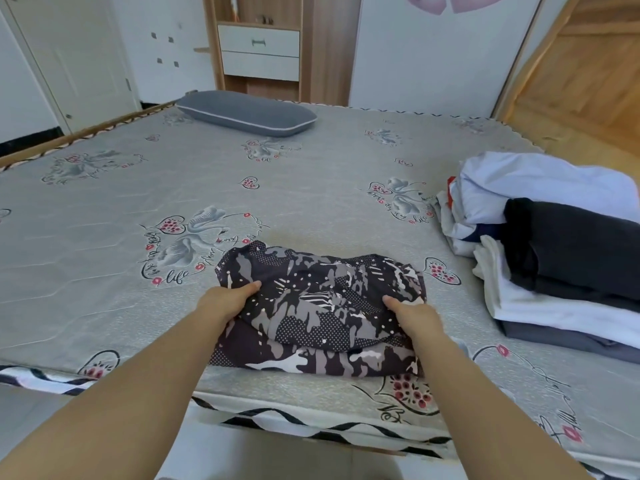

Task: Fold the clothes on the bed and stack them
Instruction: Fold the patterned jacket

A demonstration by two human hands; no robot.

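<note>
Left hand (228, 299) | right hand (414, 315) | grip patterned garment (318, 306) | long axis left-right

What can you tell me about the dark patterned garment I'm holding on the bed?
The patterned garment is soft cloth printed in black, grey and white patches with dotted areas. It lies folded in layers near the front edge of the bed. The left hand and right hand grip its upper layer on either side.

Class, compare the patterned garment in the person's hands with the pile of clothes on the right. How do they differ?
The patterned garment is one dark camouflage-print piece; the pile stacks several plain white, black and grey pieces. The left hand and right hand grip the garment; nothing touches the pile. Both lie on the bed.
</note>
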